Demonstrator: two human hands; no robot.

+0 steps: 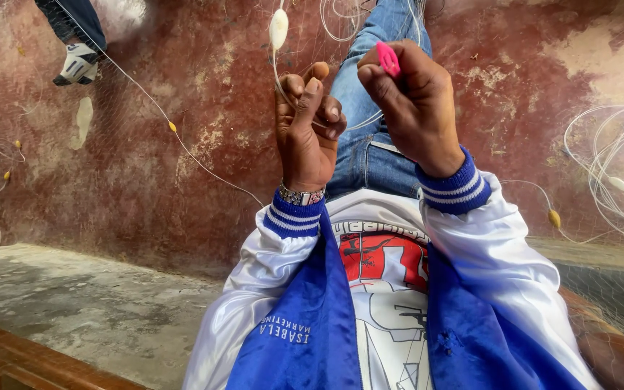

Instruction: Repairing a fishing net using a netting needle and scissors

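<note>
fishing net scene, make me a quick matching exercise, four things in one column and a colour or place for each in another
Things:
1. netting needle
2. oval float
3. wristwatch
4. sneaker

Matches:
A. top left corner, on another person's foot
B. pink, pinched in the right hand
C. silvery, on the left hand wrist
D. white, on the line above the left hand

Pairs: 1-B, 2-D, 3-C, 4-A

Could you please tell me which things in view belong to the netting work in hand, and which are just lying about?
In hand:
left hand gripping the white line
white float on that line
right hand pinching the pink tool

Lying about:
loose line coils
yellow floats
another person's shoe
</note>
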